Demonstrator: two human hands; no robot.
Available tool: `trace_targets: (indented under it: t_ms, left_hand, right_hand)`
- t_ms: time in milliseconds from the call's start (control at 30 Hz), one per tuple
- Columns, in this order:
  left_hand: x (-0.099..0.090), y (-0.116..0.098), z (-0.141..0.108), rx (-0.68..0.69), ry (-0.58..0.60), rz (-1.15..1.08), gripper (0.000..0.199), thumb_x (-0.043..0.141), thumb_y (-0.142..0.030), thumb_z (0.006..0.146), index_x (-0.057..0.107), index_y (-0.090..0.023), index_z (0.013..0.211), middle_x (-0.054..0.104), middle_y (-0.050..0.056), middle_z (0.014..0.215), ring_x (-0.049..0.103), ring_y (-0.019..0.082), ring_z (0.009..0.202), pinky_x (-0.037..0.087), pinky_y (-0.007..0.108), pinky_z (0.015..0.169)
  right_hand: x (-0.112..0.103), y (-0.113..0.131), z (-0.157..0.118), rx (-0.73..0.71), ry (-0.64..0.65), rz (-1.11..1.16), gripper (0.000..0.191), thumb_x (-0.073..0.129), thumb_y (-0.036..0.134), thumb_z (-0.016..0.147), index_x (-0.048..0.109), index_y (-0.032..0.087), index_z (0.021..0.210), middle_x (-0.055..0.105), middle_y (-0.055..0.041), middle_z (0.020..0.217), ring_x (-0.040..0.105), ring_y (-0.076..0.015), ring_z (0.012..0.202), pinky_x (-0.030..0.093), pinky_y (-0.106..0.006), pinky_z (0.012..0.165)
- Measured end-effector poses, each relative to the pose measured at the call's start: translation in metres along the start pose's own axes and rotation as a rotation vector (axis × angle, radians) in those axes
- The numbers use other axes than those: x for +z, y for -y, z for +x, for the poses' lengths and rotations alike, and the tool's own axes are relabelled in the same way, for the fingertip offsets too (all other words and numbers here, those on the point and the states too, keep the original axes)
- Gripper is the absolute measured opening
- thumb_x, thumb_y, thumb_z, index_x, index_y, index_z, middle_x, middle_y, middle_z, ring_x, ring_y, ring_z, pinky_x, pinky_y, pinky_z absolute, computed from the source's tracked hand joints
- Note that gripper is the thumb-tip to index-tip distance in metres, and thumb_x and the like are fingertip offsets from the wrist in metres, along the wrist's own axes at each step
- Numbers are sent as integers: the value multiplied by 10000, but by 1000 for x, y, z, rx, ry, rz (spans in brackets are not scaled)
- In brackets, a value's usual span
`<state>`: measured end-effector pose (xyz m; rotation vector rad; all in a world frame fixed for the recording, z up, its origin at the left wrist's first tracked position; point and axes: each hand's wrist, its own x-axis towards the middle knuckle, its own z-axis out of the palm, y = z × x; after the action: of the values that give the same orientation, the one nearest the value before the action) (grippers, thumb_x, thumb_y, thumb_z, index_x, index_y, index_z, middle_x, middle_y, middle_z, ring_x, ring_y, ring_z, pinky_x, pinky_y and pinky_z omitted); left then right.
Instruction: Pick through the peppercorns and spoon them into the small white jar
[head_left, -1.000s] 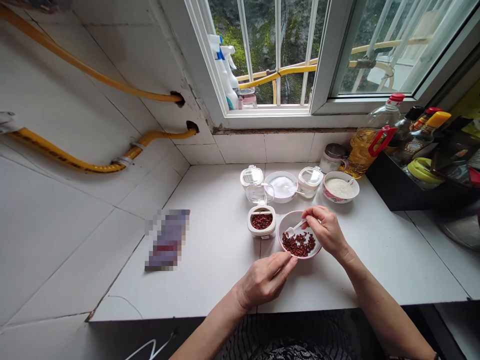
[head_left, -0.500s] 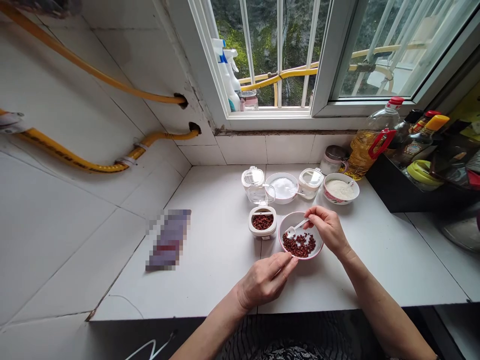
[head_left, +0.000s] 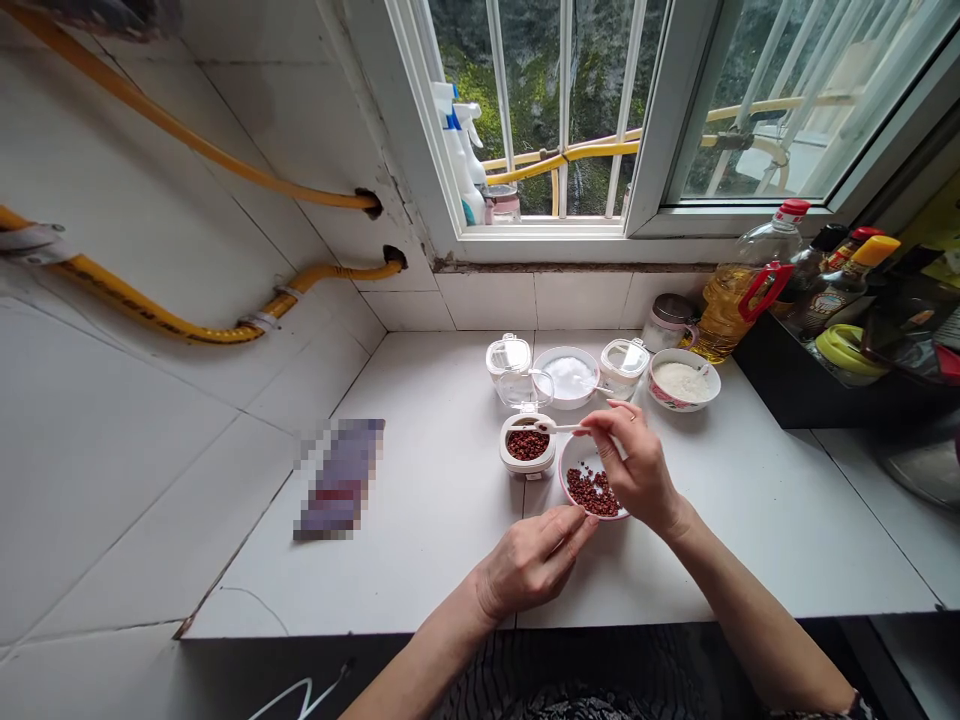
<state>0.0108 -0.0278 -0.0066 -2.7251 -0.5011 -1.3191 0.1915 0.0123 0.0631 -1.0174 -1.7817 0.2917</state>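
My right hand [head_left: 634, 462] pinches the handle of a small white spoon [head_left: 551, 427]. The spoon's bowl is over the rim of an open seasoning jar [head_left: 526, 462], which holds reddish-brown peppercorn-like grains [head_left: 527, 444]. Beside the jar stands a white bowl with a pink rim [head_left: 568, 462], partly hidden under my right hand; more of the same grains [head_left: 592, 492] lie in it. With thumb and fingers, my left hand [head_left: 534, 562] grips the near edge of this bowl. The jar's clear lid [head_left: 525, 388] is flipped up at the back.
Behind are a bowl of white crystals [head_left: 568, 376], two lidded white jars [head_left: 508, 354] [head_left: 624, 362] and a flowered bowl of pale grains [head_left: 684, 382]. An oil bottle [head_left: 742, 290] and a black rack [head_left: 772, 370] stand right. A blurred purple packet [head_left: 341, 480] lies left.
My right hand has carried the spoon left, from inside the pink-rimmed bowl to the mouth of the open jar. My left hand stays on the bowl's edge.
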Motion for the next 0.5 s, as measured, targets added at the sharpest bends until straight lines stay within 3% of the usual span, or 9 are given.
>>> trace_targets:
  t_ms: [100,167,300,500]
  left_hand:
    - [0,0,1,1,-10,-1,383,441,-12,925,555,-8,1291,697,174,1013,718,223,908,628,299,701]
    - [0,0,1,0,1,6,405,434,-15,931,533,-16,1323,697,174,1023,721,225,923,631,304,712]
    - [-1,-1,1,-11,26,9,440,418,-27,945,496,-43,1377,697,168,1058,720,224,989,638,305,765]
    - [-1,-1,0,-13,29,-13,436,419,-16,935,513,-32,1360,696,172,1061,714,230,1003,633,311,792]
  right_hand:
    - [1,3,-1,-235,74,-128,236,458,80,928,625,238,982,742,0,809,659,-168,705,446,-455,1026]
    - [-5,1,-1,-273,53,-156,247,461,64,916,617,238,997,742,2,813,655,-169,704,448,-453,1021]
    - [-20,-11,-4,-162,-70,-204,176,488,92,902,592,233,912,684,22,675,616,-178,649,475,-427,947]
    - [-17,-26,-14,-33,188,-274,200,445,89,835,562,221,739,636,38,610,542,-138,539,452,-409,951]
